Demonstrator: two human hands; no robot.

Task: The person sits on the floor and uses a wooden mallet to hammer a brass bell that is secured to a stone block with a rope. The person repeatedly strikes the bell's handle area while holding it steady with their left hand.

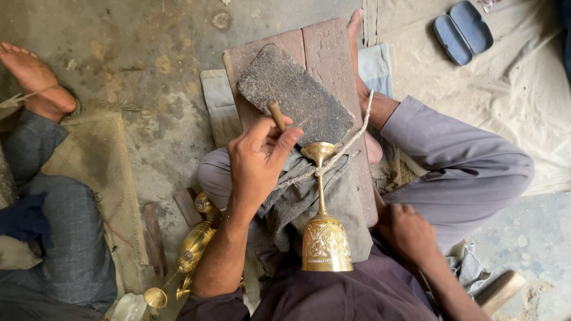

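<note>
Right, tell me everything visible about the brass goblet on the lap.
The brass goblet lies across a grey cloth on the person's lap, cup toward the body, round foot pointing away. Its cup bears engraved floral patterning; the stem is slim and plain. A rope crosses the stem near the foot. Neither hand touches it.

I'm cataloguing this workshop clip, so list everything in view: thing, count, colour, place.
Engraved brass goblet: one, gold, lying on a grey cloth in the lap, foot away from the body.
Twisted cord: one, pale, across the goblet's stem.
Wooden-handled tool: one, brown, in the left hand.
Dark flat slab: one, grey-black, on reddish wooden boards.
Other brass goblets: at least two, gold, on the floor at left.
Spectacle case: one, blue, open, top right.
Another person's foot: one, bare, top left.
Left hand: grips the tool.
Right hand: rests by the right knee; I cannot tell if it holds anything.
</note>
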